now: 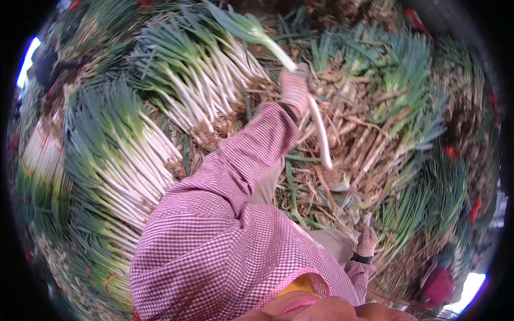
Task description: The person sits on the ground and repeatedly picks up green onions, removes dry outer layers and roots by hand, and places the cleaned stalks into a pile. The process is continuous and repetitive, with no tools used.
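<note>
My left hand, in a pale striped work glove, grips a long Welsh onion around its stalk. Its green leaves point to the upper left, and the white shank with its root end hangs over a heap of untrimmed onions with brown dry skins. My right hand, gloved too, is low on the right beside my trouser leg. Its fingers look curled near a thin pale strip, but whether they hold it is unclear. Peeled leaves and dry skins lie between my hands.
Clean white-stemmed onions lie in rows at the upper left and left. Tied bundles stand at the far left. More green onions are piled on the right, near a dark red object.
</note>
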`<state>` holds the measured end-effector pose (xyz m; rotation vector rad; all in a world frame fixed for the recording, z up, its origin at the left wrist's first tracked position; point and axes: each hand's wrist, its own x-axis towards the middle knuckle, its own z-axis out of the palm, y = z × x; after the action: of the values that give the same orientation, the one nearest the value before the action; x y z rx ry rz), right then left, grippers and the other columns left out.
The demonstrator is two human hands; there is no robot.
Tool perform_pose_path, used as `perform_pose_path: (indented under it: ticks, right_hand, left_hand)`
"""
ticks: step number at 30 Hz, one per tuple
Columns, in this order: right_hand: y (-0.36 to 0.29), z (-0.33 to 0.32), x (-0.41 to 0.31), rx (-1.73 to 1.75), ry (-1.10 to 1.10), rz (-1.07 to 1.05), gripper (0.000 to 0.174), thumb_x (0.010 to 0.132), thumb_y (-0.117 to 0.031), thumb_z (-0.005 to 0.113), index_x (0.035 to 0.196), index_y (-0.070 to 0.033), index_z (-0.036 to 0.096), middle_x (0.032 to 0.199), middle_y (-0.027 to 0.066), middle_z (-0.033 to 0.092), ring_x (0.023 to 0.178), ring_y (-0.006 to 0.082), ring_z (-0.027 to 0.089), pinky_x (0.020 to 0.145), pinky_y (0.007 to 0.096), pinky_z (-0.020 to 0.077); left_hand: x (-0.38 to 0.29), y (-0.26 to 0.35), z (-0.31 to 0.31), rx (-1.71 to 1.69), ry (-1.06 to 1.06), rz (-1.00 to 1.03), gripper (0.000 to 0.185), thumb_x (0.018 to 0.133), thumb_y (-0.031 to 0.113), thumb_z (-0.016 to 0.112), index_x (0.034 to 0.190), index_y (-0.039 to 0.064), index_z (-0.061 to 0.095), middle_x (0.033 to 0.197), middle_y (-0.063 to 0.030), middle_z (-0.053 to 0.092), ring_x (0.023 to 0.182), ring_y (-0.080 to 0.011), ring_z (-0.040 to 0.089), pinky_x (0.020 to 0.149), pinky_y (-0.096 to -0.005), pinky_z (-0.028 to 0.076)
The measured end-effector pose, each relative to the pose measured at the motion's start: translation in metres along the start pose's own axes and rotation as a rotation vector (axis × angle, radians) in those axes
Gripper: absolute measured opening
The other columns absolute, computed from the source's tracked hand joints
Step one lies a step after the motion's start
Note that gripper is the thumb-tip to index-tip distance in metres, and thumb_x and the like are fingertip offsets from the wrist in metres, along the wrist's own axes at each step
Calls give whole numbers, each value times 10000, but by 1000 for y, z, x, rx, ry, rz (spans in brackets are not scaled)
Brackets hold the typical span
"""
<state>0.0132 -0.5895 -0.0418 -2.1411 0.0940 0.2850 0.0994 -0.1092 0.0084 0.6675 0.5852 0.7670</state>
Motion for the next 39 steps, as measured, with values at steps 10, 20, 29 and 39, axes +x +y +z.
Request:
perform_pose_path:
  ticks: [10,20,29,39]
  right_hand:
    - [7,34,92,-31,-343,-16,239,914,-264,536,849,-53,631,588,-53,445,491,52,402,441,227,291]
    - [-44,74,127,-652,-387,-61,688,801,-403,642,1368,-87,412,1318,194,507,1217,322,494,1003,372,396]
    - [-71,126,300,-694,260,53,685,808,-418,619,1357,-60,417,1267,227,533,1174,355,513,970,401,420]
    - [-56,93,343,-617,246,266,864,642,-284,793,1309,21,337,1046,228,641,994,334,629,888,359,487]
  left_hand:
    - [93,195,-27,298,25,485,143,897,163,555,800,95,476,513,11,413,377,-135,409,327,-304,368]
    - [281,95,-314,1300,127,243,299,845,241,602,1069,103,461,918,-87,477,810,-230,460,682,-320,384]
    - [184,-72,-460,1563,145,-222,627,811,325,643,1370,114,450,1278,-187,538,1165,-305,508,971,-339,402]
    - [109,-83,-117,1111,-829,-198,480,897,303,538,1246,-26,526,1166,-145,603,1066,-207,563,937,-288,413]
